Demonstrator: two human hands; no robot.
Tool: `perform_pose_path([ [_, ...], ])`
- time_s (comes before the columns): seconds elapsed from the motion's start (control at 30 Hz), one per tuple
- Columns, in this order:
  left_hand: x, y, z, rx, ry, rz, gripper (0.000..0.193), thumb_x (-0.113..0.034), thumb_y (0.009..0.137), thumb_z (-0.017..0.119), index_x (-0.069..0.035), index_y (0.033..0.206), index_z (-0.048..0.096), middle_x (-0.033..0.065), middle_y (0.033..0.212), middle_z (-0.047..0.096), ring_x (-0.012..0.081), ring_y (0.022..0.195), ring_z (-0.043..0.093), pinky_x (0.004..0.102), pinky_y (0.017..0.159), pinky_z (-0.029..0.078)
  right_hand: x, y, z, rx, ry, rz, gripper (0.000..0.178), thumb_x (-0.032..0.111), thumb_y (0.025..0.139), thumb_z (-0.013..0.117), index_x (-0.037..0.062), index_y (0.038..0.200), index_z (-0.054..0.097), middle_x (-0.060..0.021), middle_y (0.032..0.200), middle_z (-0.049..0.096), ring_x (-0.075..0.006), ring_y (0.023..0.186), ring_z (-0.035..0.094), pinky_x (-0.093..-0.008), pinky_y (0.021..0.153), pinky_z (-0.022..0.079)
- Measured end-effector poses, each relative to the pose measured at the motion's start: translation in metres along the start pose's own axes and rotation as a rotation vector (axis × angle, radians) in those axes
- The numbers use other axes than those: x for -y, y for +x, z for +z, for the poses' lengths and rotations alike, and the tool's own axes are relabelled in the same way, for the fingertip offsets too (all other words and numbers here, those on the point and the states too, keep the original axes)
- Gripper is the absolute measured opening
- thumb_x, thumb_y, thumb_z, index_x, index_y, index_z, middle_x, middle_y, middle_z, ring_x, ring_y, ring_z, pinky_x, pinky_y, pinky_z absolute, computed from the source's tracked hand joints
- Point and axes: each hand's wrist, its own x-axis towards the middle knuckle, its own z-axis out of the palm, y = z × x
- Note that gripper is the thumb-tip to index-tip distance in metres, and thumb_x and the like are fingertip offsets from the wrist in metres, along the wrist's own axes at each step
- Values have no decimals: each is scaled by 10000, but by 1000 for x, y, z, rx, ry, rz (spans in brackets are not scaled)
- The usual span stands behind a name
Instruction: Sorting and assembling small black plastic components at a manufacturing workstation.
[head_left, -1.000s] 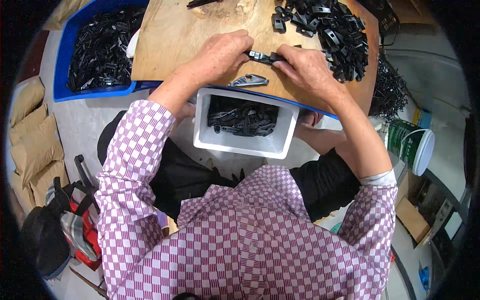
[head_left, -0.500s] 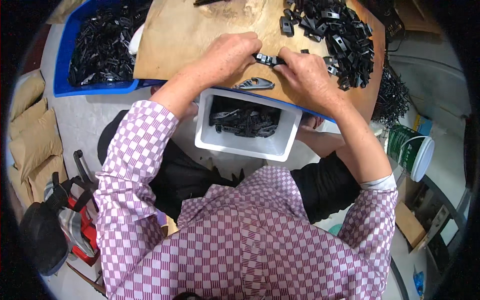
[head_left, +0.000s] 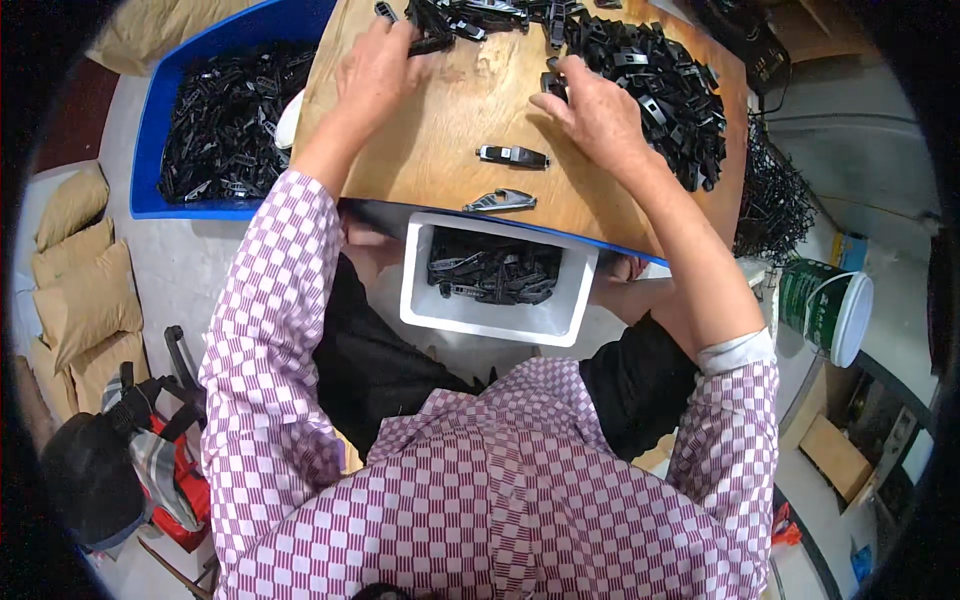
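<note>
Two parts, a black clip [head_left: 514, 156] and a grey piece [head_left: 503, 201], upper centre; left hand [head_left: 376, 70] at dark parts [head_left: 470, 22], its grip apparently hidden; right hand [head_left: 600, 112], thumb and forefinger parted beside a black block [head_left: 551, 84].

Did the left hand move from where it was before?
Yes. Against the wooden board, the left hand moved left and toward the far edge, near black parts there.

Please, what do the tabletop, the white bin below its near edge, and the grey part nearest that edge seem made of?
The tabletop looks like wood, perhaps plywood: pale brown, smooth, with visible grain.
The white bin seems moulded plastic, slightly glossy, with rounded corners.
The grey part is probably smooth plastic, from its soft sheen and cut-out, but painted metal is possible.
</note>
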Motion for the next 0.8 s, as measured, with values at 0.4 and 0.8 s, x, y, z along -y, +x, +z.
perform_pose_path([
  [0.4,-54,-31,1,269,-66,281,146,-82,840,614,-81,984,599,98,1014,584,292,1040,579,422,848,506,-35,-9,-15,-41,-136,-15,162,161,894,553,48,1004,515,-168,932,629,-402,842,630,-467,710,525],
  [0.8,-80,-42,4,290,-167,337,172,-98,801,666,-62,948,582,87,1006,587,303,1014,611,423,816,517,-9,-47,-23,120,-215,-281,158,78,853,600,89,998,540,-110,880,602,-298,818,660,-420,673,535],
])
